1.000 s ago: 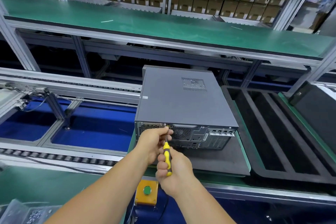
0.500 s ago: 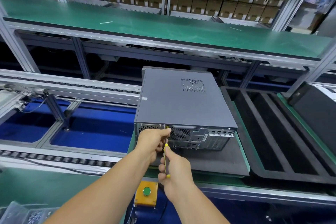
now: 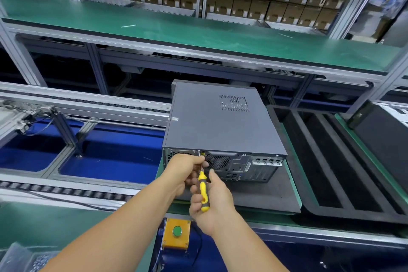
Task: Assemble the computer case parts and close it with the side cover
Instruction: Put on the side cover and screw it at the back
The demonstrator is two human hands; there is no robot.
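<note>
A grey computer case (image 3: 218,126) lies flat on a dark mat (image 3: 260,196), its side cover on top and its rear panel facing me. My right hand (image 3: 212,203) grips the yellow and black handle of a screwdriver (image 3: 202,190). The tip points up at a screw on the rear panel's upper edge, left of the fan grille. My left hand (image 3: 187,170) pinches the screwdriver's shaft just below that screw. The shaft itself is mostly hidden by the fingers.
An orange box with a green button (image 3: 176,235) sits at the bench's front edge below my hands. A black foam tray (image 3: 344,165) with long slots lies to the right. Roller rails (image 3: 66,192) and blue bays lie to the left. A green shelf (image 3: 198,33) runs behind.
My right hand has turned on the handle, so more of the yellow grip shows now. The left hand stays at the shaft. The case has not moved.
</note>
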